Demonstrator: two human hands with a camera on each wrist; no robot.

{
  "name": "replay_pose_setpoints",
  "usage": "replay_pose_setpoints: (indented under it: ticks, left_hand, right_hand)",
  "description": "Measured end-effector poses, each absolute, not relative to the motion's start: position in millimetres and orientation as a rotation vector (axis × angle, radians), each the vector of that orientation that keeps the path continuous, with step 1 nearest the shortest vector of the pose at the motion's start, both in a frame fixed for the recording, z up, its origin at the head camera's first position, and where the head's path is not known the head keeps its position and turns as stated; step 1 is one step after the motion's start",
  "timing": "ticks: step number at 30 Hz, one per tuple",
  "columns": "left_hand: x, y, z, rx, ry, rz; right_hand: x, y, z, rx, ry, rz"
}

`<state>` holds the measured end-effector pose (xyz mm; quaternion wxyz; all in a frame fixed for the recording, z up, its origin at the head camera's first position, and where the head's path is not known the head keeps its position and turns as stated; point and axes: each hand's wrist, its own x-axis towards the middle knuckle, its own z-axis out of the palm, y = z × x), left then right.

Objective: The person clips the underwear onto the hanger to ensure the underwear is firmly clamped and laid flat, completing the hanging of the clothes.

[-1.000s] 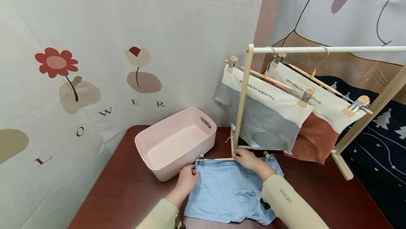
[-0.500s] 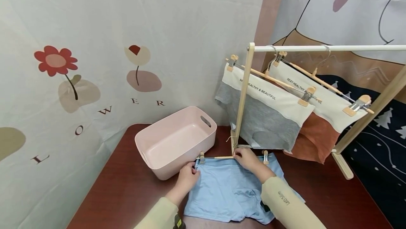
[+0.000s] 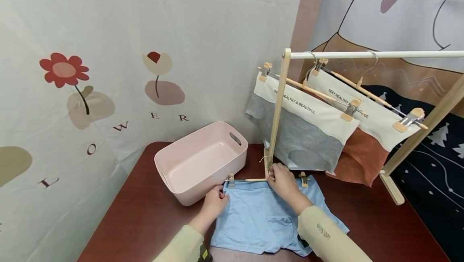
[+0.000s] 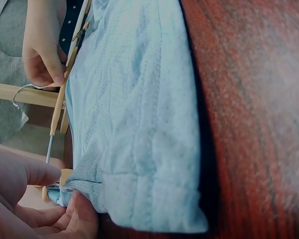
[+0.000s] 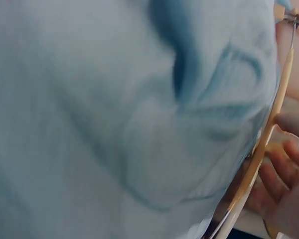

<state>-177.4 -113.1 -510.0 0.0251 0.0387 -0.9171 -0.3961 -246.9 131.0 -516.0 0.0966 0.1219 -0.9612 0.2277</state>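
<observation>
Light blue boxer briefs (image 3: pixel 250 221) lie spread on the table, their waistband clipped to a wooden clip hanger (image 3: pixel 255 180). One clip (image 3: pixel 231 179) grips near the left end of the waistband, another clip (image 3: pixel 303 179) near the right. My left hand (image 3: pixel 215 202) pinches the left waistband corner between thumb and fingers, just below the clip, as the left wrist view shows. At the middle of the hanger, by its metal hook, my right hand (image 3: pixel 283 181) holds the bar between thumb and fingers. In the right wrist view the briefs (image 5: pixel 139 124) fill most of the picture.
Behind my left hand stands a pink plastic basket (image 3: pixel 214 181). A wooden rack with a white rail (image 3: pixel 344 55) stands at the right. Grey-and-white briefs (image 3: pixel 311 143) and rust-and-white briefs (image 3: pixel 366 155) hang from it on clip hangers. The table (image 3: pixel 145 221) is dark red.
The right clip has turned from tilted to upright against the waistband. My right hand has lifted slightly at the hanger's middle, and its fingers have shifted round the hook. My left hand stays put.
</observation>
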Motion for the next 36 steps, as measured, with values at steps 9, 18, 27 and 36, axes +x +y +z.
replay_pose_setpoints:
  ticks: [9, 18, 27, 36]
  left_hand:
    - [-178.6, -113.9, -511.3, 0.120, -2.841, -1.223]
    - [-176.9, -113.5, -506.7, 0.111, -2.846, -1.214]
    - [-177.6, -113.4, -509.1, 0.090, -2.831, -1.220]
    - [-176.6, -106.8, -514.4, 0.109, -2.825, -1.196]
  right_hand:
    - [-232.9, 91.2, -504.8, 0.569, -2.798, 0.708]
    - [-236.4, 36.7, -503.2, 0.600, -2.924, 0.839]
    - [-250.1, 26.8, -508.4, 0.563, -2.910, 1.133]
    - [-246.4, 35.2, -504.3, 0.600, -2.728, 1.391]
